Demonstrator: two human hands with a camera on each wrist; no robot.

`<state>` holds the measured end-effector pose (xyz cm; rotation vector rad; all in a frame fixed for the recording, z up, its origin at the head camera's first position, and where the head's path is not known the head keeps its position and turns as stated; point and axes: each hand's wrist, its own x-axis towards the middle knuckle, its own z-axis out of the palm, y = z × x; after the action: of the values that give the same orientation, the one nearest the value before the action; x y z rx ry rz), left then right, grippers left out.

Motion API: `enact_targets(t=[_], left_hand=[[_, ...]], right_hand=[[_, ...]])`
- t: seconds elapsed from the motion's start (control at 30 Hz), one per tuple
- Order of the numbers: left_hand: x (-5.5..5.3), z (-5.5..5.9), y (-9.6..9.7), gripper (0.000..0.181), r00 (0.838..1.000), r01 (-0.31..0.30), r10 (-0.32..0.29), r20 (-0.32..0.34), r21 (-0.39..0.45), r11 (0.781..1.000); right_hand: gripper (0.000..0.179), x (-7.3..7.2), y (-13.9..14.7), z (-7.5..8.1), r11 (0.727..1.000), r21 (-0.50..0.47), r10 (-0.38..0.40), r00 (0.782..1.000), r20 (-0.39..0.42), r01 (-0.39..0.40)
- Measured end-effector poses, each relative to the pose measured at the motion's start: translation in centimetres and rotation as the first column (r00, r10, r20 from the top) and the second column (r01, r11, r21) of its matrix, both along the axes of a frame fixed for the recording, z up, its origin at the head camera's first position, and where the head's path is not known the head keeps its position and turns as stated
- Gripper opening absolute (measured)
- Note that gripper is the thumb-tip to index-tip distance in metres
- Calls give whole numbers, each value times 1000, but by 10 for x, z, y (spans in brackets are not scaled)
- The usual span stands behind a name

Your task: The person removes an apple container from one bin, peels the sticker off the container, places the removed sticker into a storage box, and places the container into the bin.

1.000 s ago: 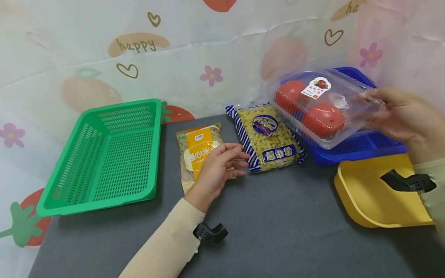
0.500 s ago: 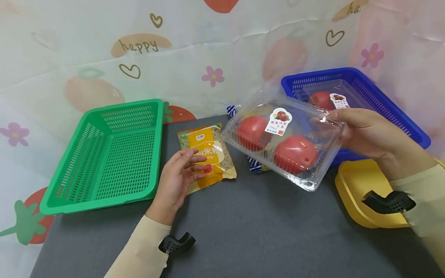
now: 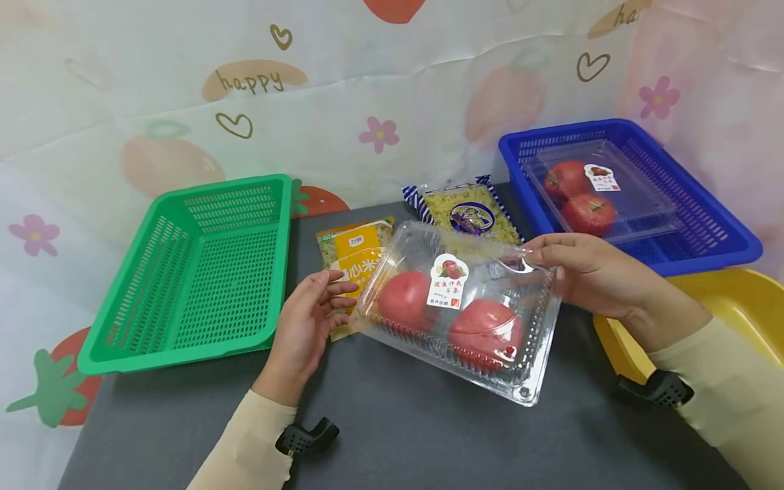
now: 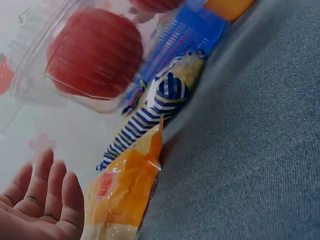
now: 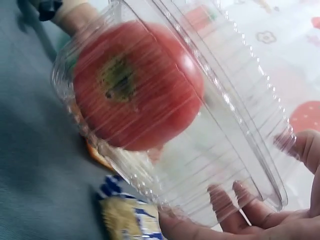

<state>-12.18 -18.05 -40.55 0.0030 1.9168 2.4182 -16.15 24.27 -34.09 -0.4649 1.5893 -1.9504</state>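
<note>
A clear plastic clamshell box (image 3: pixel 422 340) with two red tomatoes (image 3: pixel 486 333) inside hangs tilted above the table. My right hand (image 3: pixel 603 275) grips its right end, thumb on top and fingers beneath, as the right wrist view confirms. Near the box's left corner is my left hand (image 3: pixel 300 333), its fingers loosely bent with nothing in them. In the left wrist view a gap shows between those fingers and the box. Behind the left hand lies an orange-and-yellow food packet (image 3: pixel 358 245), partly covered. A blue-striped packet (image 3: pixel 468 211) lies behind the box, its lower part hidden.
At left stands a green basket (image 3: pixel 278 272). At back right, a blue basket (image 3: pixel 723 252) holds another clear box (image 3: pixel 643 190) with two tomatoes. A yellow tray (image 3: pixel 756 299) sits in front of it, partly behind my right arm. A printed cloth (image 3: pixel 343 82) hangs behind the grey table.
My right hand has brought the box from over the blue basket leftward and nearer, uncovering the second box. My left hand has shifted left, off the orange-and-yellow packet's middle.
</note>
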Motion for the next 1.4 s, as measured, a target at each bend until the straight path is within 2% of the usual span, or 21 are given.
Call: enact_targets(t=[0.27,0.47,0.7,0.83,1.13,1.4], left_hand=[[6,-4,-8,47,1000,28,-28,4,-34,999],[9,-6,-14,51,997,73,-71,25,-81,994],[15,-9,-18,52,995,90,-86,47,-104,990],[18,-12,-19,53,994,98,-93,51,-108,989],[24,-20,-20,52,991,122,-116,65,-95,988],[26,-29,-18,51,982,189,-187,33,-85,978]], right_hand=[[24,12,-22,-15,992,16,127,992,-23,-127],[20,19,-37,-26,978,9,207,978,-30,-207],[19,22,-49,-43,965,10,261,965,-6,-261],[21,20,-56,-50,972,22,235,972,8,-235],[26,14,-69,-61,990,88,99,992,80,-106],[38,16,-71,-53,981,194,2,1000,15,-5]])
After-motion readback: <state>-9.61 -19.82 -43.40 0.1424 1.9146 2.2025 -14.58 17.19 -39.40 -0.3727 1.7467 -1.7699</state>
